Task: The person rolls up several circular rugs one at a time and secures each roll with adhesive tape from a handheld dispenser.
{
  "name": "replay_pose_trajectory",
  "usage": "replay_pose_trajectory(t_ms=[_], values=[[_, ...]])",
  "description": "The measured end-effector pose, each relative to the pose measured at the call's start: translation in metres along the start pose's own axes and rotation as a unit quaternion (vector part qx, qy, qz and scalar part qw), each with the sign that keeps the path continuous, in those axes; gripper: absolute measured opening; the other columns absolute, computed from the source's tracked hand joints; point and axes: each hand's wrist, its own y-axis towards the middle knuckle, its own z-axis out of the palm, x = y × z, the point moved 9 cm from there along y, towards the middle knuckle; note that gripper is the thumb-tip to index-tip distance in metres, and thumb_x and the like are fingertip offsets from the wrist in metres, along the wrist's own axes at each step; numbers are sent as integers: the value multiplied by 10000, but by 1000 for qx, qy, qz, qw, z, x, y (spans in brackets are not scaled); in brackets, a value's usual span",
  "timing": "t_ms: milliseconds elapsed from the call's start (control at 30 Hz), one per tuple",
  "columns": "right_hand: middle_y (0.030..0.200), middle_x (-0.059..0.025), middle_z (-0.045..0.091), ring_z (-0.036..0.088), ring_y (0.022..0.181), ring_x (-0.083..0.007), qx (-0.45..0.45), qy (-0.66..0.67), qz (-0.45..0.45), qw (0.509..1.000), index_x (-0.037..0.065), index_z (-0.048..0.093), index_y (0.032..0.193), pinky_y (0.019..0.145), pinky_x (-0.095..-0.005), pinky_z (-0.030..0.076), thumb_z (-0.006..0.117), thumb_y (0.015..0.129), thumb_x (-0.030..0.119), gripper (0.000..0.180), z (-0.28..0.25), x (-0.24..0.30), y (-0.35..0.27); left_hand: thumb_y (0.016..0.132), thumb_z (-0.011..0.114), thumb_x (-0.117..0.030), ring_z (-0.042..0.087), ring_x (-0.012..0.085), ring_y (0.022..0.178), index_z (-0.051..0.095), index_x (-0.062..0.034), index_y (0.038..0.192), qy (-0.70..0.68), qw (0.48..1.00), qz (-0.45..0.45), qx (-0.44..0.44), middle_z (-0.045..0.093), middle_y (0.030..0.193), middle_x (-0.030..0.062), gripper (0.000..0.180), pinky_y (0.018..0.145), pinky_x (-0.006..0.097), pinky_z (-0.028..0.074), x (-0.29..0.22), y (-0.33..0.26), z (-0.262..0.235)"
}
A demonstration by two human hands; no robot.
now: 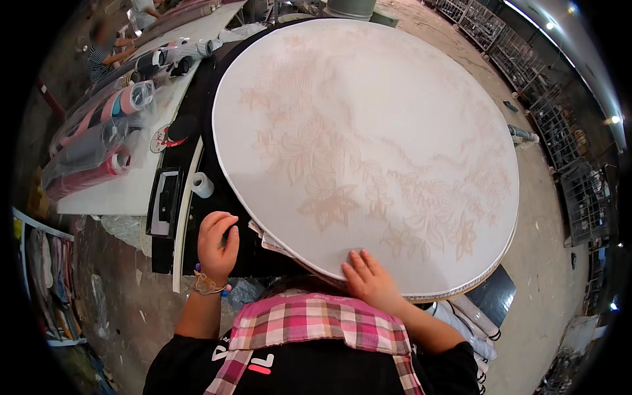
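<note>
A large round frame with white fabric stretched over it [408, 125] fills the middle, its faint tan flower pattern showing across the surface. My right hand [370, 280] lies on the near edge of the fabric, fingers stretched out and holding nothing. Left of the rim, my left hand [218, 245] is raised with fingers curled and thumb tip close to the index finger. Whatever it may pinch is too small to make out. A beaded bracelet [207, 284] circles that wrist. Just beyond this hand stands a white thread spool [202, 185]. Some papers [268, 242] stick out beneath the rim.
A black tray [164, 203] lies left of the spool, with a round fan-like disc [164, 137] farther back. Plastic-wrapped fabric rolls [99, 171] lie on a long pale table [141, 178]. Another person [102, 56] works at the far left. Metal racks [550, 125] line the right.
</note>
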Motion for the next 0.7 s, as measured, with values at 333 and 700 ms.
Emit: replay_pose_trajectory(t_ms=[333, 700], values=[[715, -158, 601, 584, 677, -348, -84, 48, 316, 944, 58, 606, 906, 583, -426, 437, 516, 901, 243, 206, -119, -123, 28, 712, 692, -152, 546, 268, 1005, 609, -57, 1013, 94, 936, 156, 300, 588, 1076, 89, 326, 861, 357, 432, -54, -17, 87], [769, -116, 642, 620, 736, -290, 79, 229, 199, 950, 67, 635, 879, 670, -393, 485, 653, 804, 239, 189, -51, -79, 35, 750, 696, -256, 642, 285, 671, 668, -51, 774, -341, 930, -116, 80, 680, 763, 74, 208, 578, 338, 481, -43, 5, -36]])
